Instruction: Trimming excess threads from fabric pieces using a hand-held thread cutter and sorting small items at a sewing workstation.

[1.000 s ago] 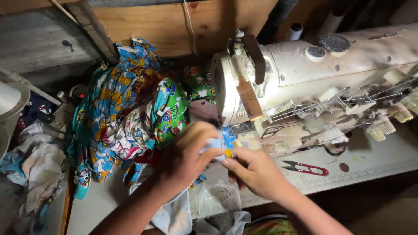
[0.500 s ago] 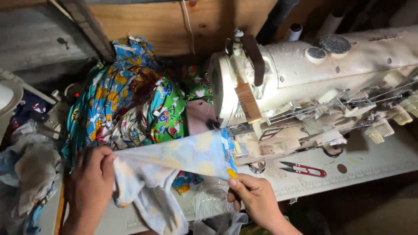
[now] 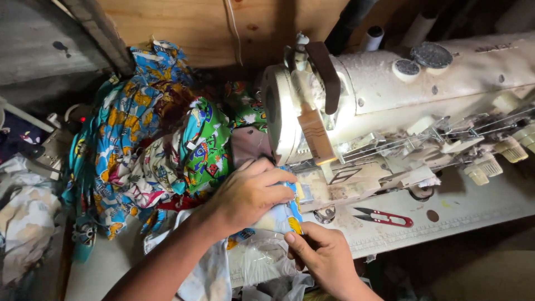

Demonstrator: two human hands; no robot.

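Fabric, a soft light-blue printed cotton piece (image 3: 277,218): limp and light. Left hand (image 3: 251,194) presses flat on it; right hand (image 3: 320,253) pinches its near edge, the best hold.

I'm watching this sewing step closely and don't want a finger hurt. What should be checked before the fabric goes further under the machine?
1. Left hand flat on the light blue printed fabric: ok, it presses the piece down beside the machine head.
2. Right hand gripping the fabric's near edge: ok, thumb on top.
3. Fingertips away from the needle: cannot tell, the needle is hidden behind the left hand and the sewing machine.
4. Fabric edge lined up under the foot: cannot tell, covered.
5. Red-handled snips out of the feed path: ok, lying to the right on the table.
6. Pile of colourful clothes not snagging: cannot tell, it lies close behind the left hand.
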